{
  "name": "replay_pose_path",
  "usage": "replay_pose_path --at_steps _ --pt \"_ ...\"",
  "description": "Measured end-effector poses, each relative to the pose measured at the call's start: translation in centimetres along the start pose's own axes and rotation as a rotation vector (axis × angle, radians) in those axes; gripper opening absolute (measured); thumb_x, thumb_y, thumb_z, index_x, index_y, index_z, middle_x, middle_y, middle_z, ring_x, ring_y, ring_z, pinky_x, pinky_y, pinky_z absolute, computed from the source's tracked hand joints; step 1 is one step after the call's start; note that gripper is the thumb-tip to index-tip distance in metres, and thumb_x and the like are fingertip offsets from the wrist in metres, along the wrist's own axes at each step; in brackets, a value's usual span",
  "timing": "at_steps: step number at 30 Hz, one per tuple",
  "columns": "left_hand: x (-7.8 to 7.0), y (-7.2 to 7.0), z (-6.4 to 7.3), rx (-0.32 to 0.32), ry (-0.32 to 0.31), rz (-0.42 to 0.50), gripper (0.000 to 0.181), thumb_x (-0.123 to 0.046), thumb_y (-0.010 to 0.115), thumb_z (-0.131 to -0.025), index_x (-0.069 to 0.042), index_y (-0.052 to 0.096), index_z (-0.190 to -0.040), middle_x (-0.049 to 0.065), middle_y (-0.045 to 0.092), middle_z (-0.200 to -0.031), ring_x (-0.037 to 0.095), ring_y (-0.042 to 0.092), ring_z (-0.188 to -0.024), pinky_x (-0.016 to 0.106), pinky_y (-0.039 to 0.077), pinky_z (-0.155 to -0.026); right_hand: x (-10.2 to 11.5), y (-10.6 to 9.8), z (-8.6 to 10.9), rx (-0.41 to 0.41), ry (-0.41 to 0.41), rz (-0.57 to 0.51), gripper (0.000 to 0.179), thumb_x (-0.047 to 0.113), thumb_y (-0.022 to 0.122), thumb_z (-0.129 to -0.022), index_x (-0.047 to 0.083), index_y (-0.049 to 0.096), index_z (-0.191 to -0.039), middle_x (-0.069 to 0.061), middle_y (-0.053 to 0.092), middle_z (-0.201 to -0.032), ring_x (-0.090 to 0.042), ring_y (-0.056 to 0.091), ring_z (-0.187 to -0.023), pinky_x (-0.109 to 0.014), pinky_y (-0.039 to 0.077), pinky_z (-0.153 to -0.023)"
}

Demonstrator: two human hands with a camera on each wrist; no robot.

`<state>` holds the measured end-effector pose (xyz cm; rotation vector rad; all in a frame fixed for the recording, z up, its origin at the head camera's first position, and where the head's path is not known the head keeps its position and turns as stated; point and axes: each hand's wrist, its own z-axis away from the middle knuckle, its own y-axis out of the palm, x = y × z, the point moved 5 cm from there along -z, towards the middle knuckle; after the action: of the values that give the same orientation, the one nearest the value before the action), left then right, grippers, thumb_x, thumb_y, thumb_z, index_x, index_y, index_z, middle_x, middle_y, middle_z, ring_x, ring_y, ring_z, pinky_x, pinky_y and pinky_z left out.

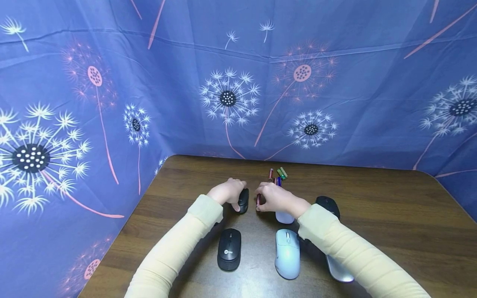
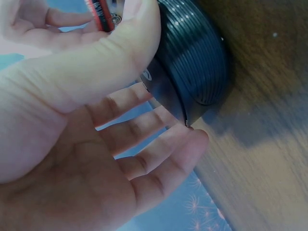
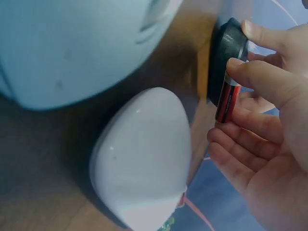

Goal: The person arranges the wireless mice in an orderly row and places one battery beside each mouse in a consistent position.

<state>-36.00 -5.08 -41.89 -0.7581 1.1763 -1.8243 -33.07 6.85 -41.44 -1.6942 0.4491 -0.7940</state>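
My left hand (image 1: 232, 192) grips a black computer mouse (image 1: 243, 200) by its sides, thumb on one side and fingers on the other. The left wrist view shows the mouse (image 2: 199, 53) tipped up, its ribbed side towards the camera. Close to it on the right, my right hand (image 1: 277, 198) pinches a red battery (image 1: 258, 201) between thumb and fingers. In the right wrist view the battery (image 3: 227, 102) overlaps the black mouse (image 3: 225, 57). A white mouse (image 1: 285, 217) sits partly hidden under my right hand and wrist.
Behind my right hand lie a red battery (image 1: 271, 173), green batteries (image 1: 282, 173) and a blue battery (image 1: 278, 181). Nearer me are a black mouse (image 1: 229, 248) and a light blue mouse (image 1: 287, 252). Another black mouse (image 1: 328, 205) and a silver mouse (image 1: 339, 270) flank my right sleeve.
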Motion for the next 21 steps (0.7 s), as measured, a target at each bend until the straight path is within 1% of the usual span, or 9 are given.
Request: replay_pose_path --at_steps 6,12,16,19,20,21 --pt "0.0 0.0 0.0 -0.008 0.003 0.018 0.085 -0.031 0.084 -0.068 -0.011 0.043 -0.139 0.007 0.051 -0.136 0.024 0.042 -0.130 0.036 0.030 -0.110 -0.2 0.6 0.0 0.013 -0.005 0.009 0.030 0.019 0.078 -0.074 0.000 0.068 -0.095 -0.008 0.062 -0.090 -0.015 0.056 -0.076 -0.030 0.050 -0.067" --pt "0.0 0.0 0.1 -0.017 0.003 0.019 0.082 -0.031 0.085 -0.068 -0.011 0.045 -0.137 0.006 0.053 -0.133 0.024 0.045 -0.126 0.035 0.034 -0.106 -0.4 0.8 0.1 0.023 0.018 0.017 0.033 0.019 0.079 -0.074 -0.001 0.068 -0.099 -0.010 0.063 -0.093 -0.015 0.056 -0.077 -0.032 0.051 -0.069" --pt "0.0 0.0 0.1 -0.016 0.001 0.028 0.082 -0.030 0.085 -0.068 -0.012 0.045 -0.137 0.006 0.053 -0.133 0.024 0.045 -0.125 0.035 0.035 -0.106 -0.4 1.0 0.3 0.029 0.012 0.027 0.035 0.019 0.079 -0.074 -0.002 0.068 -0.100 -0.010 0.062 -0.093 -0.015 0.057 -0.077 -0.032 0.052 -0.070" --pt "0.1 0.0 0.1 -0.014 -0.002 0.042 0.082 -0.030 0.085 -0.068 -0.012 0.046 -0.137 0.006 0.053 -0.133 0.024 0.044 -0.126 0.035 0.035 -0.106 -0.4 1.2 0.5 0.002 -0.017 0.042 0.036 0.018 0.080 -0.073 -0.003 0.067 -0.099 -0.011 0.062 -0.090 -0.014 0.057 -0.075 -0.031 0.052 -0.069" --pt "0.1 0.0 0.1 -0.014 -0.004 0.045 0.082 -0.030 0.085 -0.067 -0.012 0.046 -0.137 0.006 0.053 -0.133 0.024 0.044 -0.126 0.035 0.035 -0.106 -0.4 1.3 0.5 -0.014 -0.031 0.047 0.036 0.018 0.080 -0.073 -0.004 0.067 -0.098 -0.011 0.061 -0.089 -0.014 0.056 -0.074 -0.030 0.051 -0.068" --pt "0.1 -0.1 0.1 -0.013 -0.006 0.048 0.082 -0.030 0.085 -0.067 -0.012 0.046 -0.137 0.006 0.052 -0.133 0.025 0.044 -0.127 0.035 0.035 -0.106 -0.4 1.3 0.6 -0.049 -0.057 0.057 0.035 0.017 0.081 -0.071 -0.004 0.067 -0.096 -0.010 0.061 -0.087 -0.012 0.055 -0.072 -0.028 0.051 -0.066"
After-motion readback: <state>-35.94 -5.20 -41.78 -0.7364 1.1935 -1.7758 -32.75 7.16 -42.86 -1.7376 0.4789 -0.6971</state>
